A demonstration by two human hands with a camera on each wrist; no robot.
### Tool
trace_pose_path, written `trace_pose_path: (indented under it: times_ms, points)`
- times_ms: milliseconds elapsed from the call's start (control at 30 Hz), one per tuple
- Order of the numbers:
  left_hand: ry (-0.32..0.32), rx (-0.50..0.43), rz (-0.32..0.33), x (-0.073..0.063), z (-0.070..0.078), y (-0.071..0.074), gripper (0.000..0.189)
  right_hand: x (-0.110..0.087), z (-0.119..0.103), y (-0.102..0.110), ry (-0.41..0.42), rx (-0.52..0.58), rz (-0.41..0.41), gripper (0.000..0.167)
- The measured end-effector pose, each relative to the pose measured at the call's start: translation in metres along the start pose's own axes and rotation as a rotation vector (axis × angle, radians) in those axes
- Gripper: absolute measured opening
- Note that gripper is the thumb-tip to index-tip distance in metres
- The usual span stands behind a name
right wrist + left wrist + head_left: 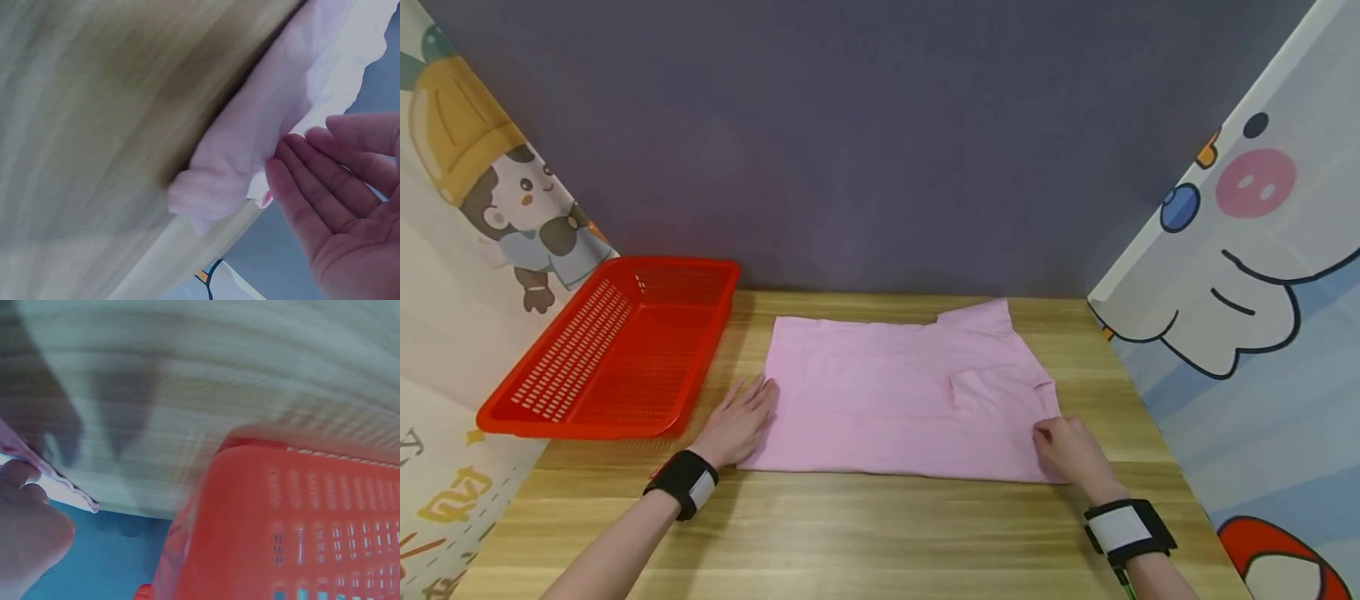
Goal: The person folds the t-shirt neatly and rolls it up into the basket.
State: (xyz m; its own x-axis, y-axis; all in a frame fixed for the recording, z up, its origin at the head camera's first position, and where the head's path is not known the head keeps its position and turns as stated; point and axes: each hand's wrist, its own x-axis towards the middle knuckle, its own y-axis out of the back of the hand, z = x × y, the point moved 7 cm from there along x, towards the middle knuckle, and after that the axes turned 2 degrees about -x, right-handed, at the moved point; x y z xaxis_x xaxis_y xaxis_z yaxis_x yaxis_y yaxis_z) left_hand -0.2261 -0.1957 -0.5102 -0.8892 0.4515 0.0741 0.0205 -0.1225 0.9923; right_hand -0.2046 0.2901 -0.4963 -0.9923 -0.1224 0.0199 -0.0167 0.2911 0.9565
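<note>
Folded pink garment (865, 400) lies on the tabletop (880, 533), long axis running from left hand (743, 423) to right hand (1077, 454), each touching its near end. Left fingers straight, released; right fingers loosely bent, no grasp evident.

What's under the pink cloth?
Under the pink cloth: the wooden table, visible beyond its edges. The part directly beneath is covered, so anything flat there can't be seen.

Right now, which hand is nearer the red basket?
Left. The left hand touches the pink cloth beside the red basket; the right hand is farther, at the cloth's opposite side.
</note>
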Motion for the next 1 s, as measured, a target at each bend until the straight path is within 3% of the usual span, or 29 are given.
trace_pose_path:
  times_ms: [133, 500, 733, 867, 1000]
  points:
    - [0.009, -0.023, 0.018, -0.002, -0.002, 0.003, 0.049, -0.001, 0.001, -0.001, -0.004, 0.01, -0.02, 0.035]
    - [-0.014, -0.006, 0.061, -0.005, -0.001, 0.002, 0.045, -0.006, 0.01, -0.003, -0.138, 0.058, -0.128, 0.037]
    - [-0.02, -0.032, 0.105, -0.005, 0.001, 0.007, 0.032, -0.009, 0.011, 0.0, -0.158, 0.075, -0.135, 0.036]
    - [0.002, -0.08, 0.092, -0.002, 0.0, 0.008, 0.016, -0.012, 0.011, 0.002, -0.164, 0.07, -0.132, 0.038]
    - [0.08, -0.182, 0.068, 0.002, -0.004, 0.01, 0.02, -0.014, 0.011, 0.005, -0.173, 0.065, -0.139, 0.038]
